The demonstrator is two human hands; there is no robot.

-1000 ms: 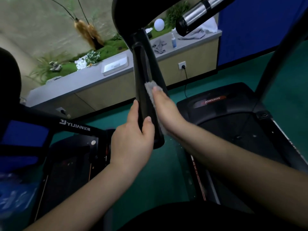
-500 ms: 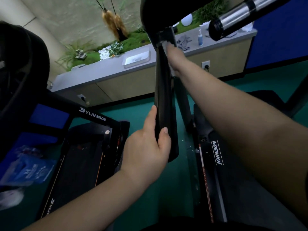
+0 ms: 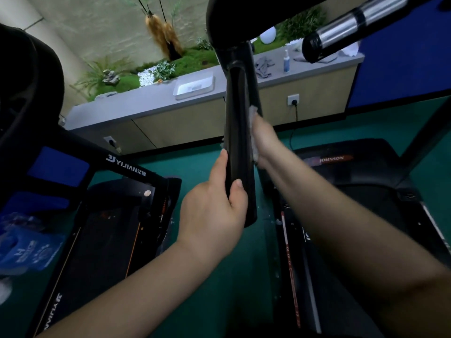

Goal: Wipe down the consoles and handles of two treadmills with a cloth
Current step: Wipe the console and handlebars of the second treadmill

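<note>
The black upright treadmill handle [image 3: 238, 142] stands mid-frame over the green floor [image 3: 244, 276]. The left hand [image 3: 214, 211] closes its grip round the lower end, thumb across the front. The right hand [image 3: 264, 140], grip flat and blurred, presses a pale grey cloth [image 3: 253, 111] against the handle's right side. Behind, a grey tabletop [image 3: 136, 103] carries a white tray [image 3: 194, 89] and a spray bottle [image 3: 286, 61].

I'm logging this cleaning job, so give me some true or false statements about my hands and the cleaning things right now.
1. The left hand grips the black handle near its lower end. True.
2. The right hand presses the cloth against the black handle's side. True.
3. The cloth is bright blue. False: it is whitish.
4. The spray bottle stands on the floor. False: it stands on the counter.
</note>
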